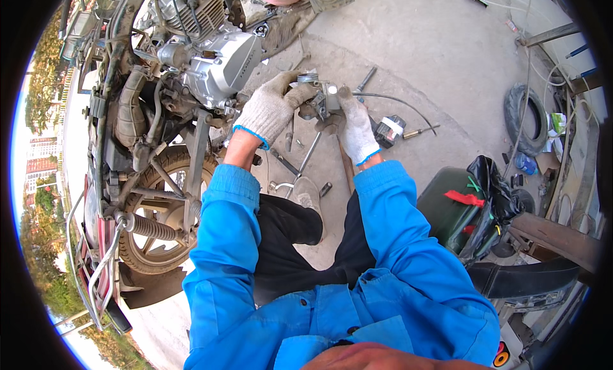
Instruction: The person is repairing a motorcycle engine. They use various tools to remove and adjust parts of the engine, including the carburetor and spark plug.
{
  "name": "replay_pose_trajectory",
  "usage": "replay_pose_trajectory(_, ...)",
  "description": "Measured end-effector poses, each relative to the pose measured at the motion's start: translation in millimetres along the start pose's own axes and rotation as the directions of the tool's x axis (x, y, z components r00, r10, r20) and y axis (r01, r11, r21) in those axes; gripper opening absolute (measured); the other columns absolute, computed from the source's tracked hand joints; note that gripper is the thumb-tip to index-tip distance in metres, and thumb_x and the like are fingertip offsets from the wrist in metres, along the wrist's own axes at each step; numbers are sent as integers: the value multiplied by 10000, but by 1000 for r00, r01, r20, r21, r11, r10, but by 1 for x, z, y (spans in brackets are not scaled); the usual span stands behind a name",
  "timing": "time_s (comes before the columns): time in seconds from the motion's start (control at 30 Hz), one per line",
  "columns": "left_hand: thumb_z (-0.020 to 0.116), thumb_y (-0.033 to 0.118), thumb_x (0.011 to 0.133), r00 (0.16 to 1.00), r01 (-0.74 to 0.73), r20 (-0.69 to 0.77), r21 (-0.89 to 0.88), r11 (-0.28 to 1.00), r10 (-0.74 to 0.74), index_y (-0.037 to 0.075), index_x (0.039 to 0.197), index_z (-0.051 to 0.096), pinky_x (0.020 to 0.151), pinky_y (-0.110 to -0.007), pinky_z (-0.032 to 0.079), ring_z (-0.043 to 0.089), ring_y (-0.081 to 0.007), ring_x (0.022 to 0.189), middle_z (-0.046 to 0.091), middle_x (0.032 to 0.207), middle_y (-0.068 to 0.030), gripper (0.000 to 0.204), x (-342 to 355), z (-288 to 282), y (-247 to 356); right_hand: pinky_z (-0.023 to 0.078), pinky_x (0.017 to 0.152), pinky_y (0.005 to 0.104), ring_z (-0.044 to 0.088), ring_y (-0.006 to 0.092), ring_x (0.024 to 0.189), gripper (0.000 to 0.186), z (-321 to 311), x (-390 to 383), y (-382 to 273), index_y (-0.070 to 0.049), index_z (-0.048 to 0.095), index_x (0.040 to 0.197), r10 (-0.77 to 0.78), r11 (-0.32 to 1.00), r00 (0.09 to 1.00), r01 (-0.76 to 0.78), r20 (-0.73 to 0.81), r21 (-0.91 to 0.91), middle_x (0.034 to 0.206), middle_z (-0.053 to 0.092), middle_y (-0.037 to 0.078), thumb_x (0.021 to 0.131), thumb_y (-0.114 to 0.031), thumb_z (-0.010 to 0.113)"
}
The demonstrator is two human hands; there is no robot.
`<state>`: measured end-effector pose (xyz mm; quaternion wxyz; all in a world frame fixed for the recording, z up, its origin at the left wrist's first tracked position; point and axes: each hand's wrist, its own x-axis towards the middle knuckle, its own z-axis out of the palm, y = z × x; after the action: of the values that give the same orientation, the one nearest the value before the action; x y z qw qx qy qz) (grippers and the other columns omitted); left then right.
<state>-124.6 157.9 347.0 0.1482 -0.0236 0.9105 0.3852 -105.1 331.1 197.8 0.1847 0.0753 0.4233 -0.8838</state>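
Observation:
My left hand (pixel 266 109) and my right hand (pixel 357 128), in soiled white knit gloves with blue cuffs, hold a small grey metal carburetor (pixel 331 99) between them. The left fingers are curled about its left side. The right thumb presses its right side, while the other right fingers are partly hidden beneath. Both hands are off the ground, just right of a motorcycle's silver engine (pixel 222 66). A black cable (pixel 402 102) runs on the ground beyond the right hand. Near it lie a dark, boxy part (pixel 389 130) and a thin brass-coloured piece (pixel 418 132).
The motorcycle's rear wheel (pixel 142 242) and shock spring (pixel 152 227) stand at the left. Hand tools, including a metal wrench (pixel 309 154), lie between my feet. To the right are a dark green container (pixel 440 204), a loose tyre (pixel 525 119) and a black seat (pixel 527 279).

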Motion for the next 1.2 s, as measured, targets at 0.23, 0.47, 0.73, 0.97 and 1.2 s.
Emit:
replay_pose_trajectory(0.23,524,170,1107,958,-286,82,305,909,274,-6,1362,680,999,-426,583,701,-415,1207,723,1332,-228,346,4,-11,-14,478,449,313,668,213,521,842,6,-1,-1,-36,763,1052,42,995,995,-49,-90,-82,776,734,127,997,-843,530)
replay_pose_trajectory(0.47,507,333,1151,990,8,139,-208,978,21,-13,1434,646,913,-342,588,737,-214,1003,757,1188,-152,467,-1,-15,-11,449,452,326,628,200,527,889,6,1,0,-77,767,1015,138,990,987,-138,-78,4,746,710,107,998,-893,417)
replay_pose_trajectory(0.73,882,521,824,990,-106,-70,183,977,120,0,1543,545,1080,-412,561,705,-351,1263,706,1352,-217,950,-11,12,14,488,503,323,668,200,620,831,2,4,7,-96,725,1255,118,973,989,-133,85,190,897,750,86,998,-850,489)
replay_pose_trajectory(0.97,955,574,695,957,-63,-222,472,879,187,61,1467,609,1021,-468,600,735,-409,1196,715,1353,-221,990,-13,27,18,509,573,358,684,228,674,852,12,6,26,-94,741,1224,154,962,988,-156,25,223,919,750,84,961,-876,531)
replay_pose_trajectory(1.2,876,528,844,961,-128,-161,462,877,225,61,1348,704,975,-473,604,747,-398,1155,729,1305,-204,709,-7,23,9,563,553,388,696,246,663,841,9,5,22,-28,755,1128,48,988,998,-41,-45,151,858,735,138,986,-832,555)
